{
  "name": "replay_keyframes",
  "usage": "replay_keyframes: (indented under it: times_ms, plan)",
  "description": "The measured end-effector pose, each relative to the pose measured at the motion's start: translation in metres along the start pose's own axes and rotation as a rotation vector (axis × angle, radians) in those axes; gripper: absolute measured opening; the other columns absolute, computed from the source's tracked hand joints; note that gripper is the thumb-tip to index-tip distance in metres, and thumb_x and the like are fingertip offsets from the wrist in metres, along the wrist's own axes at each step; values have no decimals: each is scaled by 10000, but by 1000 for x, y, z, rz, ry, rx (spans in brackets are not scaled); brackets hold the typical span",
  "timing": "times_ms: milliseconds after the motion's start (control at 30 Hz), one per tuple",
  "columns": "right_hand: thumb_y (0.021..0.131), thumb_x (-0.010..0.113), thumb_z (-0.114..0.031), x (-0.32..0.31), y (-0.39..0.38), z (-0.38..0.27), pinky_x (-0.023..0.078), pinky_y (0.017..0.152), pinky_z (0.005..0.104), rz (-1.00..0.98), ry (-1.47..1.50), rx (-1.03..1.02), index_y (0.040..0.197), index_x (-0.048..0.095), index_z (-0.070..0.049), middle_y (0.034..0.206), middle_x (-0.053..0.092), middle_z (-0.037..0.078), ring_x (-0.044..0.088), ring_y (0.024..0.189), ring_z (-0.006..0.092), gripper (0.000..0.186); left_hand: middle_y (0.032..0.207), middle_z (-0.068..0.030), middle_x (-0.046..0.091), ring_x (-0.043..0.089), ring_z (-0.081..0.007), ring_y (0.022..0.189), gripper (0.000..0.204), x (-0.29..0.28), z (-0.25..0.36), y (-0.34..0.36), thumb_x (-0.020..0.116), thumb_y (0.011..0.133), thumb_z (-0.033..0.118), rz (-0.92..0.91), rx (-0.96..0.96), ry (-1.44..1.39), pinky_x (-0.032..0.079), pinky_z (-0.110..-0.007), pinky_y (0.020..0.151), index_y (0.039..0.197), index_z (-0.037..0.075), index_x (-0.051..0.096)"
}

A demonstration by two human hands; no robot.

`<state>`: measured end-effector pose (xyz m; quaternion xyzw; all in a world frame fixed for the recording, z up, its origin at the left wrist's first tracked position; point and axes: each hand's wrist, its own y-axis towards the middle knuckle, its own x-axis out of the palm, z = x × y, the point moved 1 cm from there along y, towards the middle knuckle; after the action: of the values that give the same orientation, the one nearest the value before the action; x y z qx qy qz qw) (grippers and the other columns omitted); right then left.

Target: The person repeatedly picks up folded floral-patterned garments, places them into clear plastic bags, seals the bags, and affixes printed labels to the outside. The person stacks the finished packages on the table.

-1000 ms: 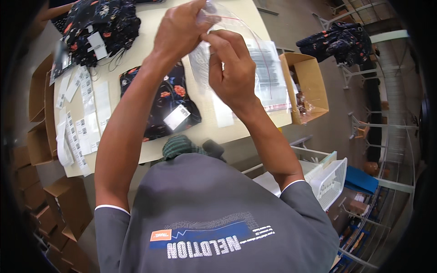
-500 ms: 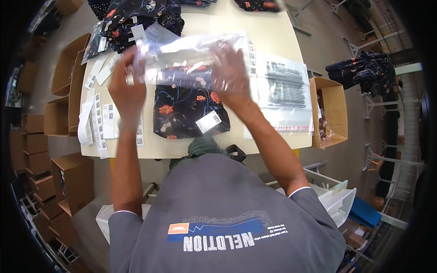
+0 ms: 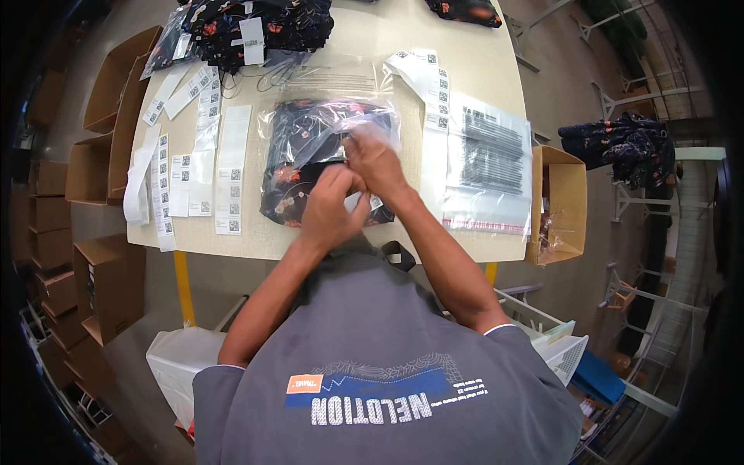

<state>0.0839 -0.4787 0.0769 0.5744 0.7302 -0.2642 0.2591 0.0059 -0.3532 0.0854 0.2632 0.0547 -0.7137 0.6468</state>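
A folded black floral garment (image 3: 287,178) lies on the table in front of me. Clear plastic bag (image 3: 329,77) covers its far part, with crinkled film reaching back across the table. My right hand (image 3: 377,164) is closed on the bag's film over the garment, and the film near its fingers is blurred. Just nearer to me and to the left, my left hand (image 3: 337,203) is pinched closed over the garment's near part; its fingertips hide whatever they hold. Part of a white tag (image 3: 377,202) shows beside the left hand.
More floral garments (image 3: 263,35) are piled at the far left. Strips of labels (image 3: 229,170) lie on both sides. A stack of clear bags (image 3: 492,163) is on the right, by an open cardboard box (image 3: 562,205). Other boxes (image 3: 101,167) stand left of the table (image 3: 271,244).
The bag, held up between my spread hands before, now lies over the garment. Both hands have come down toward me and close together.
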Motion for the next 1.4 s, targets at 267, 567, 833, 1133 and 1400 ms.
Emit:
replay_keyframes:
  times_ms: [267, 567, 833, 1133, 1400]
  plan:
    - [1007, 529, -287, -25, 24, 48, 506, 885, 472, 209, -108, -231, 1218, 629, 2, 1118, 659, 245, 628, 1019, 441, 371, 1196, -285, 618, 574, -446, 1154, 515, 0, -37, 28, 702, 857, 212, 42, -164, 499, 445, -476, 1027, 1247, -91, 558]
    - [1023, 490, -343, -49, 73, 40, 457, 1015, 475, 126, -137, -169, 1371, 543, -17, 1254, 615, 254, 570, 1180, 447, 481, 982, -268, 673, 630, -434, 973, 277, -51, -91, 101, 577, 939, 205, 27, -19, 584, 503, -500, 888, 1059, -38, 635]
    - [1030, 462, -341, -111, 118, -24, 402, 1095, 441, 238, -231, -193, 1333, 545, 53, 1326, 568, 296, 496, 1288, 445, 504, 923, -284, 681, 652, -477, 877, 345, -126, -40, 197, 478, 991, 287, 9, -162, 576, 513, -541, 802, 1003, 0, 668]
    - [1029, 368, -563, -12, 105, 70, 181, 1223, 469, -59, -235, -154, 1491, 438, -88, 1539, 382, 221, 244, 1477, 414, 666, 1541, -265, 369, 330, -405, 1445, 550, -74, -157, 119, 403, 1063, 317, -177, -148, 226, 249, -410, 1185, 1530, 34, 332]
    - [983, 278, -709, -4, 119, 107, 222, 1211, 434, -274, -96, -59, 1439, 476, -30, 1576, 312, 242, 209, 1485, 431, 842, 1484, -284, 433, 418, -444, 1370, 570, -73, -191, 126, 455, 1033, 379, -310, -193, 228, 344, -424, 1131, 1526, 103, 378]
